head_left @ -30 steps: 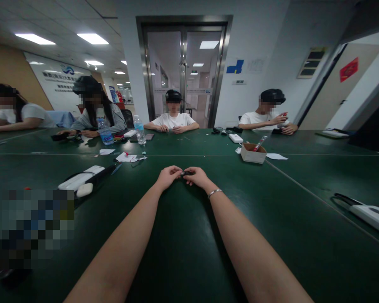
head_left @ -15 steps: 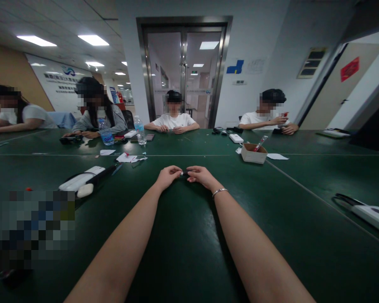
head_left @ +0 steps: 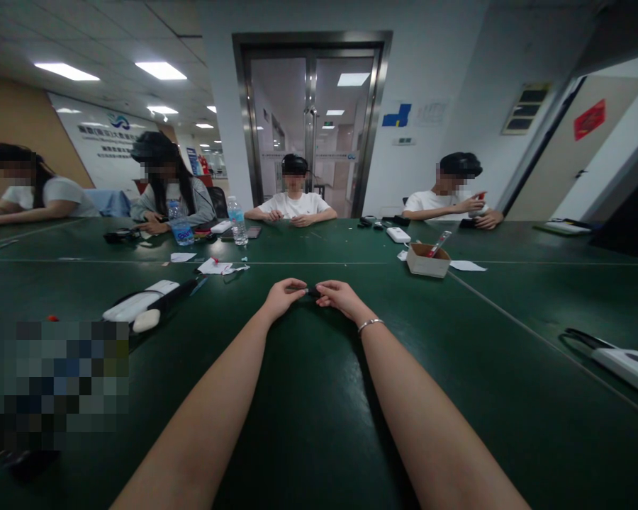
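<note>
A small dark object (head_left: 312, 291) with a lighter left end is pinched between my two hands over the green table (head_left: 319, 397). My left hand (head_left: 283, 297) closes its thumb and fingertips on the object's left end. From the other side, my right hand (head_left: 343, 298), with a silver bangle on the wrist, grips the black right end. Fingers cover much of the object, so I cannot make out its kind.
A cardboard box (head_left: 420, 263) with a tube-like item stands ahead right. White paper scraps (head_left: 213, 266) and water bottles (head_left: 238, 225) are ahead left. A white device (head_left: 141, 301) lies left, another (head_left: 630, 367) right. Several people sit opposite; one person (head_left: 295, 205) is straight ahead.
The view has shifted very slightly. Both hands stay in nearly the same place, with the dark object still held between their fingertips.
</note>
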The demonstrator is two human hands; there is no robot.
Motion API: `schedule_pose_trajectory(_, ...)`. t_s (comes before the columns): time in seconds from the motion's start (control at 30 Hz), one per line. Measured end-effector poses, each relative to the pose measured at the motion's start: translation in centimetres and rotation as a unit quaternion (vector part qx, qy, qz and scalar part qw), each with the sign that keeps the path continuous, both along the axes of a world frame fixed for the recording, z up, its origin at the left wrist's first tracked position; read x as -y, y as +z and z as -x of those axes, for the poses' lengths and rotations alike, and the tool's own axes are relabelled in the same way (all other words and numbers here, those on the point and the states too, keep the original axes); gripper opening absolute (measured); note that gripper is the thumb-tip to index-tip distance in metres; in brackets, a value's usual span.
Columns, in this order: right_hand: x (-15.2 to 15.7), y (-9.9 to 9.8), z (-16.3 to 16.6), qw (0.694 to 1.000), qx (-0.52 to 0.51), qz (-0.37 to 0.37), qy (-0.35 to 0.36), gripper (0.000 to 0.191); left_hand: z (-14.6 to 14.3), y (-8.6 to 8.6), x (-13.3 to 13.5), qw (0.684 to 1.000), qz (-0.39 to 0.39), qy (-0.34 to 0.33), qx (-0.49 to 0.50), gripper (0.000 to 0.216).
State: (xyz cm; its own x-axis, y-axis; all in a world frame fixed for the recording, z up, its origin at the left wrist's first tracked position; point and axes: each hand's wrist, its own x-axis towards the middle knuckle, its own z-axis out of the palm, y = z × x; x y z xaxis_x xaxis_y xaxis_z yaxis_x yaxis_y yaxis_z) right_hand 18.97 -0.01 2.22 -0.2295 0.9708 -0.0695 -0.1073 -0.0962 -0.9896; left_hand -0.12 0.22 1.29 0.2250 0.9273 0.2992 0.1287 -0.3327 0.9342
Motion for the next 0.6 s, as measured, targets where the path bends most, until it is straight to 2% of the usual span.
schedule_pose_trajectory(0.33,0.36,0.23,-0.15,0.999,-0.033,0.006,0.006,0.016,0.05,-0.24,-0.27,0.998,0.021,-0.024,0.045,0.035)
schedule_pose_trajectory(0.6,0.62,-0.10,0.72,0.999,-0.003,-0.022,-0.047,0.010,-0.57,-0.46,0.14,0.999,0.028,0.025,0.008,0.021)
